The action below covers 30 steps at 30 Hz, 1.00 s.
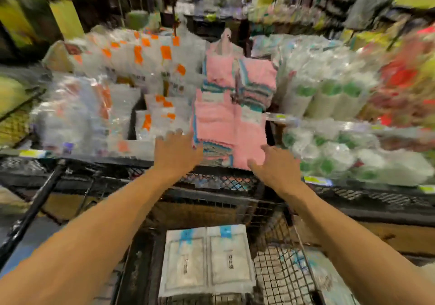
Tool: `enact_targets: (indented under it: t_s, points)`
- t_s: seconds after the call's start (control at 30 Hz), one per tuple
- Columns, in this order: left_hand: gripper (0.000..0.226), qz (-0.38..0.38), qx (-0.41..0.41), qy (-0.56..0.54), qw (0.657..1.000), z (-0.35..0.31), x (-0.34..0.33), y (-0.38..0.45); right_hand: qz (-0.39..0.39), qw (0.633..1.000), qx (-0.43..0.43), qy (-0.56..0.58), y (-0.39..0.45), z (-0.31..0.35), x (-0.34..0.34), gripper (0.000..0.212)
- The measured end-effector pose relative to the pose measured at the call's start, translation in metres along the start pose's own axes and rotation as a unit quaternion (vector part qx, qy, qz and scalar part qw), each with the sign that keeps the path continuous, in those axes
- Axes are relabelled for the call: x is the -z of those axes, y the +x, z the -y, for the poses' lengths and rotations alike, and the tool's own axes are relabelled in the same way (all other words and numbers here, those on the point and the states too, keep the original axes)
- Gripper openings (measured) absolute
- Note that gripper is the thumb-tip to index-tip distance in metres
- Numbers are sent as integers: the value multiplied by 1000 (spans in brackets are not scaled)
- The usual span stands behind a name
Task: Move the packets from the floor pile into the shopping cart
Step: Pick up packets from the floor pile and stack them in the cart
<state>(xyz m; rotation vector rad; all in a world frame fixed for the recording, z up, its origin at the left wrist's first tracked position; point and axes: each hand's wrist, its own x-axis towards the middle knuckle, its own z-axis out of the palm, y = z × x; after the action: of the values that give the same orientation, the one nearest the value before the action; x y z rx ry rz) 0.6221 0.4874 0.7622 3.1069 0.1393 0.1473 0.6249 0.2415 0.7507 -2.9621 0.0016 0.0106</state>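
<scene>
Left of the fingers, on the shelf, sit clear bags with orange labels (pixel 150 53) and a heap of clear plastic packs (pixel 70 114), all blurred. At centre the left hand (pixel 175 151) reaches forward with its fingers (pixel 173 134) spread and straight, touching the left edge of the pink cloth bundle (pixel 226 126); the right hand (pixel 274 163) reaches in beside it, fingers loosely extended against the bundle's lower right corner, holding nothing that I can make out. Below the fingers, between the forearms, two white packets (pixel 207 260) with blue tabs already lie flat in the wire shopping cart (pixel 277 269). No floor pile is in view, so the step looks like a reach over the cart toward the shelf, perhaps steadying or gathering stock; which, I cannot tell. The next move would call for closing both hands round a bundle and lowering it clear of the cart's mesh rim (pixel 219 182), which lies just under the wrists. Right of the fingers, stacked disposable cups with green print (pixel 329 97) crowd the shelf and could be knocked.
</scene>
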Motion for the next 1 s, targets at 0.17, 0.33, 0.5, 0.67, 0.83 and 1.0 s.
enact_targets:
  t_s: [0.17,0.33,0.5,0.67,0.83,1.0]
  points:
    - [59,-33,-25,-42,998,-23,113,7,-73,997,-4,19,-16,2,114,59]
    - [59,-53,-65,-44,996,-60,199,-2,-127,992,-19,10,-53,-18,200,61]
    - [59,-83,-140,-56,985,-105,246,-21,-185,979,-89,-17,-104,-52,253,73]
    - [60,-79,-239,-88,964,-152,251,-54,-202,960,-194,-19,-185,-87,267,65]
    - [64,-49,-364,-107,924,-206,232,-118,-200,924,-326,-5,-290,-111,263,76]
    - [61,1,-470,-145,871,-259,216,-196,-180,881,-436,-25,-406,-138,247,69]
